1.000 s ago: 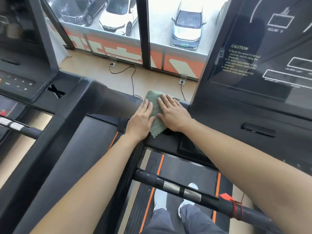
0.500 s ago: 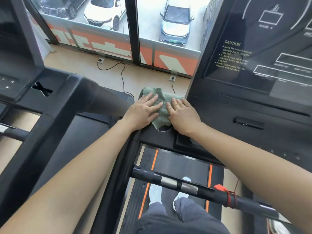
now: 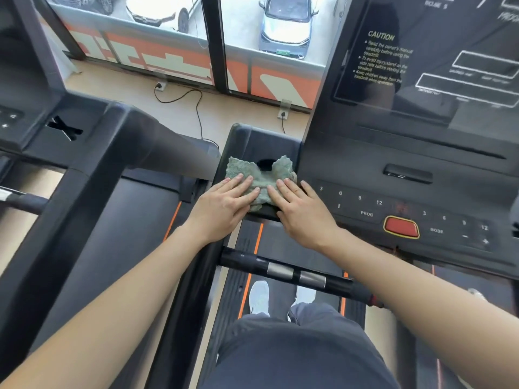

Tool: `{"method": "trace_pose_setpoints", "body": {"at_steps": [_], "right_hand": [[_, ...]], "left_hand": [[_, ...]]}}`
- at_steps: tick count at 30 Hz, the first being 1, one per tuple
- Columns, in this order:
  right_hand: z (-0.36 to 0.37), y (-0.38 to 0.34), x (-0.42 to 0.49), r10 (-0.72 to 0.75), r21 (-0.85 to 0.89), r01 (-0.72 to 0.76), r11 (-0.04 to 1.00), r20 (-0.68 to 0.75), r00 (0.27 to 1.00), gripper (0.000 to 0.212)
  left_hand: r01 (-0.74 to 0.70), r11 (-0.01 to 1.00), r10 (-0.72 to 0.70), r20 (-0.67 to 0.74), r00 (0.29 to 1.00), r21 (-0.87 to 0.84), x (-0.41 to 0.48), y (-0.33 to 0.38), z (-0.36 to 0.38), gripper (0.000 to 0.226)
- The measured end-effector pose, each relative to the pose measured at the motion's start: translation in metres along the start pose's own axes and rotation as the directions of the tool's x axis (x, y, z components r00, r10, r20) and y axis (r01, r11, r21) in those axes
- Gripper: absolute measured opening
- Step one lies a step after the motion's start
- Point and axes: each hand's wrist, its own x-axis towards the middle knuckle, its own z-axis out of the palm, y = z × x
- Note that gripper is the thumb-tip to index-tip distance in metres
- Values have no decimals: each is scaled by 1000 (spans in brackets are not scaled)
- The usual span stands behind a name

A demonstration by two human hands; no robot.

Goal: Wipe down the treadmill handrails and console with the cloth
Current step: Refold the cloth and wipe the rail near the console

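I have both hands flat on the cloth [image 3: 261, 178]; the left hand [image 3: 224, 203] and right hand [image 3: 302, 210] press it down with fingers extended, neither one clenched or gripping, palms trailing off its near edge. The cloth lies bunched on the tray [image 3: 252, 141] at the left end of the console [image 3: 393, 175], just beside the keypad; a dark recess [image 3: 266, 163] shows through the notch in its far edge.

Step in hand, as I judge it — wiping the tray surface. To do it well:

- I keep the palms low and the pressure even; a bunched cloth cleans only where it bears, so I would spread it flatter before the next pass;
- I work in overlapping strokes from the far rim toward me, then along the raised edges;
- I let the fingertips push cloth into the recess rather than skating over it;
- moving right onto the keypad, I lighten the touch near the red button [image 3: 401, 226] — a firm press there may trigger it.

The handrail [image 3: 280, 269] below the hands appears untouched by the cloth at this point; it remains to be wiped, one hand wrapping the cloth around the bar.
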Motion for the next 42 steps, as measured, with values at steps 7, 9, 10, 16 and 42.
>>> {"method": "trace_pose_setpoints", "body": {"at_steps": [7,9,10,16,42], "right_hand": [[6,-28,-30,-6,92,13,996,-80,997,54],[6,-36,-32,-6,120,16,993,-76,997,52],[6,-39,-32,-6,139,17,990,-74,997,53],[2,-54,-6,-76,179,73,981,14,997,61],[-19,27,170,111,124,-149,981,271,956,60]], "left_hand": [[26,999,-28,-83,996,-34,-43,20,0,38],[93,994,-100,-125,987,-63,-50,25,-1,35],[137,988,-147,-137,980,-76,-52,27,-2,37],[342,923,-361,-94,928,-175,-41,17,-6,43],[857,415,-826,270,496,-306,-50,13,-26,74]]}}
